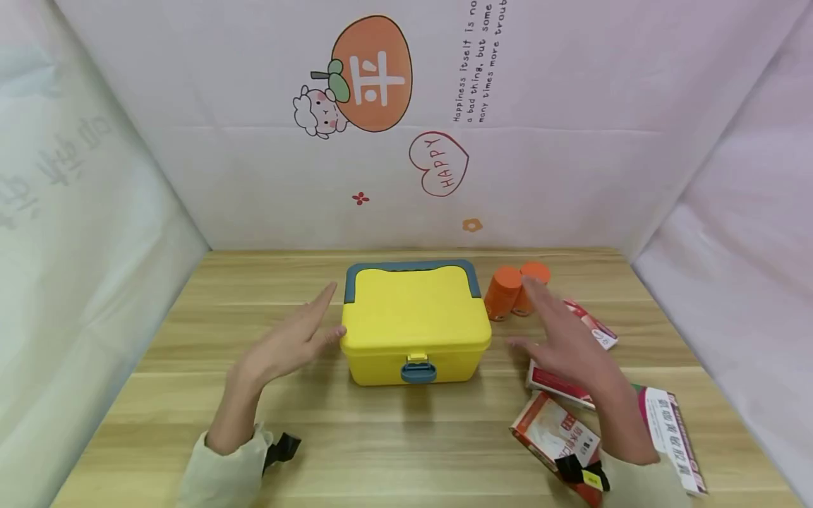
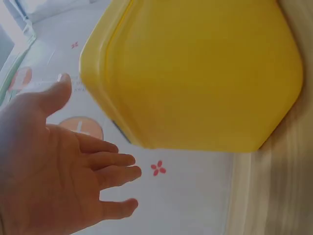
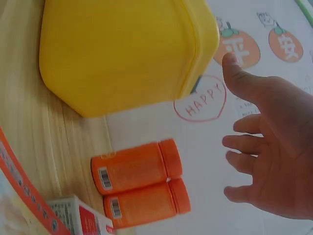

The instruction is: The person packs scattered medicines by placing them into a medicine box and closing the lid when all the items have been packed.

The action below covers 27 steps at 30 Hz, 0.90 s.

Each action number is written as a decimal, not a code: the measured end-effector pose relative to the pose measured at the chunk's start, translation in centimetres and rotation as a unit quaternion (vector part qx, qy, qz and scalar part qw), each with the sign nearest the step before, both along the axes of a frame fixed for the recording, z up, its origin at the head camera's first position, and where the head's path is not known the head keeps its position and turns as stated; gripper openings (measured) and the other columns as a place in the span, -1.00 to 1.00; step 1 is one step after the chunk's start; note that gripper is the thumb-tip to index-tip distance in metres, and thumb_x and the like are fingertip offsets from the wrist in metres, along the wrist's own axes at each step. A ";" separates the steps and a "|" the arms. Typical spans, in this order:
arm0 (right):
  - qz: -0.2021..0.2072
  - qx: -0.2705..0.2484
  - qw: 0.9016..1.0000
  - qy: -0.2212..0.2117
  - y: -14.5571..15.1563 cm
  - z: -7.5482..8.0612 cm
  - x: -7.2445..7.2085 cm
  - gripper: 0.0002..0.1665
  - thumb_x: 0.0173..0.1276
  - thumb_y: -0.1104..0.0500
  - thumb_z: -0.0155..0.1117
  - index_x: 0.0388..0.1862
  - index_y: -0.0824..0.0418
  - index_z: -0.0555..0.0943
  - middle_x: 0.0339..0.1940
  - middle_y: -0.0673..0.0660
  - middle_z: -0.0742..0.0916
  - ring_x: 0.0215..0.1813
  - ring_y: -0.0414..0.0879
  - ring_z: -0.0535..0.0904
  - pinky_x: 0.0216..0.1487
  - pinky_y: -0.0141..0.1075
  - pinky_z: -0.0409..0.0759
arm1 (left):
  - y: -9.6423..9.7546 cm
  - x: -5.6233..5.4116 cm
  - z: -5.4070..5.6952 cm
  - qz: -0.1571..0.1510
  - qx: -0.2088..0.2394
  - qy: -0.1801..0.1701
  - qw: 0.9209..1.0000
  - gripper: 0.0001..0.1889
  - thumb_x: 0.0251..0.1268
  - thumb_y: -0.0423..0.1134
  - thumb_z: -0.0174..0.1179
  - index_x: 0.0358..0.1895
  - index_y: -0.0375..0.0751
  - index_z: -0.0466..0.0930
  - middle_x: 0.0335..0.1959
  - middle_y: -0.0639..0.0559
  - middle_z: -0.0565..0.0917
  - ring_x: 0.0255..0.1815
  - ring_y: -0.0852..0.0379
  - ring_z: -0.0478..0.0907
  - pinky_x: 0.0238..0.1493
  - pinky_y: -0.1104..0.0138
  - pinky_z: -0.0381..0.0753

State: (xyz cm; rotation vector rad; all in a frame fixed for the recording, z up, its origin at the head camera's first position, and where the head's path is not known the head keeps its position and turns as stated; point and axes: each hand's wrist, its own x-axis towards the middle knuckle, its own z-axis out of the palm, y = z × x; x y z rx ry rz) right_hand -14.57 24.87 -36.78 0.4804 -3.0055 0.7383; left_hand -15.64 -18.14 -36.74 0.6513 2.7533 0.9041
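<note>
A yellow lidded box (image 1: 416, 307) with a blue-grey handle (image 1: 413, 266) folded round the back of its lid stands on the wooden table, its front latch (image 1: 418, 370) down over the lid's edge. Beside its left side is my left hand (image 1: 286, 346), fingers straight and thumb spread toward the box. On the opposite side my right hand (image 1: 568, 339) is held the same way, a little farther from the box. Both wrist views show bare palms with nothing in them, the left hand (image 2: 73, 171) and the right hand (image 3: 279, 147) alike.
Two orange bottles (image 1: 503, 293) stand right of the box at the back. Several medicine cartons lie on the right, among them a red-and-white carton (image 1: 555, 427) and a long white carton (image 1: 672, 430), partly behind my right arm. White printed cloth (image 1: 254, 183) closes off the back and sides.
</note>
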 end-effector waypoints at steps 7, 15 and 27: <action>0.042 -0.015 0.999 -0.015 -2.0 -0.5 0.3 0.14 0.23 -0.20 0.43 0.63 0.12 0.09 0.52 0.29 0.41 0.46 0.32 0.37 0.36 0.26 0.40 | 1.0 1.3 -1.0 -0.019 0.025 -0.020 0.999 0.05 0.39 0.18 0.14 0.62 -0.10 -0.42 0.67 -0.06 -0.19 0.66 -0.11 -0.08 0.59 -0.08 0.06; 0.063 -0.043 0.997 -0.002 -2.8 -1.8 0.0 0.08 0.18 0.00 0.51 0.61 0.07 0.17 0.44 0.23 0.52 0.40 0.26 0.48 0.28 0.19 0.52 | 1.3 1.9 -2.7 -0.025 0.045 0.052 0.997 0.05 0.37 -0.11 0.27 0.63 -0.15 -0.38 0.66 -0.10 -0.13 0.63 -0.14 0.01 0.54 -0.07 0.16; 0.062 -0.057 0.996 0.031 -3.3 -2.4 0.0 0.00 0.23 0.09 0.48 0.58 0.11 0.21 0.42 0.26 0.52 0.32 0.27 0.55 0.23 0.17 0.56 | 1.6 2.2 -3.1 -0.020 0.051 0.062 0.997 0.03 0.38 -0.18 0.25 0.62 -0.19 -0.40 0.66 -0.12 -0.15 0.64 -0.14 -0.02 0.55 -0.05 0.14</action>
